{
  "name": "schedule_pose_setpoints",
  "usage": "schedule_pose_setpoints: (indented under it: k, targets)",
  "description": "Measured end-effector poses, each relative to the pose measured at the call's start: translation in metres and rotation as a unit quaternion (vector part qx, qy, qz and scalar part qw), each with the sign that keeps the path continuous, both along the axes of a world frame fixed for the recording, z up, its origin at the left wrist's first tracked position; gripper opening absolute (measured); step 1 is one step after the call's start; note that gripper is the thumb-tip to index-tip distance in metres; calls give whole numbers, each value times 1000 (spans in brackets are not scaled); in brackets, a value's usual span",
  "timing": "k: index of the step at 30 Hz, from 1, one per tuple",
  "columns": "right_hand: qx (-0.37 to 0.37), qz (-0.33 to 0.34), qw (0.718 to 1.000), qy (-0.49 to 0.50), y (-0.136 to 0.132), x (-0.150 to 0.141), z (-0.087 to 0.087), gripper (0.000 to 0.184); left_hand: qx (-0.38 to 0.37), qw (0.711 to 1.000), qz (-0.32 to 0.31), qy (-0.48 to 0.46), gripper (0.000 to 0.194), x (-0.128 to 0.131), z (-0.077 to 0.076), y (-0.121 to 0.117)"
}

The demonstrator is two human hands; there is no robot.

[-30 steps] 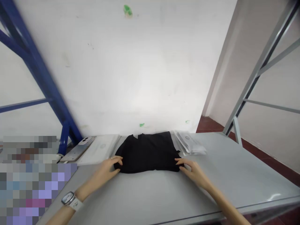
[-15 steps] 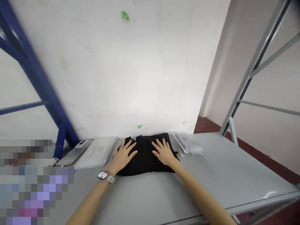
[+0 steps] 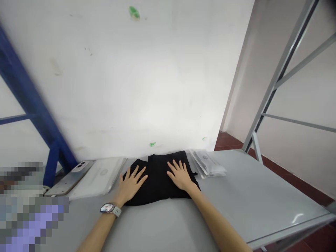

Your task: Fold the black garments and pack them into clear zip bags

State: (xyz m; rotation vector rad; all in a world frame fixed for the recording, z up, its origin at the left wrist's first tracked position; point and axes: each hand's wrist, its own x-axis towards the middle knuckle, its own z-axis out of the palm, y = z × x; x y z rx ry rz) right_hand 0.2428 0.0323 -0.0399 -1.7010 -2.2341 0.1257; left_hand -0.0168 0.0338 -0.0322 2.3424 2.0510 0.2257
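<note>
A white painted wall [image 3: 131, 77] fills most of the view, marked by a green smear [image 3: 134, 12] near its top and a smaller green spot [image 3: 152, 144] low down. To the left, a dark blue steel shelving frame [image 3: 28, 101] slants across it; to the right stands a pale grey metal shelving frame [image 3: 283, 77], with a dark red tiled floor [image 3: 231, 140] showing beyond the table's far corner.

The long grey table [image 3: 252, 182] runs across the lower part of the view. At its far edge, a flat white packet in clear plastic [image 3: 98, 175] lies left of centre, with a silver smartphone-shaped object with a camera bump [image 3: 69, 183] just beside it. To the right sits a small stack of clear plastic bags with printed white inserts [image 3: 207, 163]. A pixelated patch [image 3: 26, 206] hides the lower left corner, so what lies there cannot be made out.

Between the packet and the stack, a folded black cloth garment [image 3: 157, 182] lies flat on the table, touching the stack's edge. Both hands rest palm down on top of it, fingers spread and not closed on anything, so neither grip has hold of the cloth. The left hand [image 3: 130, 185], wearing a thin ring [image 3: 133, 174] and a silver smartwatch with a pale strap [image 3: 107, 208] at the wrist, covers the garment's left part. The right hand [image 3: 180, 176] lies on its right part, well apart from the left.
</note>
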Motion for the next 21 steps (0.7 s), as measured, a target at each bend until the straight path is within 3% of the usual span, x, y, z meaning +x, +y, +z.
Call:
schedule_pose_setpoints:
  k: [5,9,15,21]
  targets:
    - [73,-131,988,-20,-2,34,28,67,78,996,-38,22,50,-2,1,-2]
    - [85,-250,965,-9,-1,72,25,70,146,986,-76,13,47,-3,8,-3]
    - [102,-265,958,31,0,100,15,47,165,983,-69,-29,45,-6,13,-4]
    - [109,-293,947,79,-6,99,39,46,189,978,-66,-53,47,-8,21,-4]
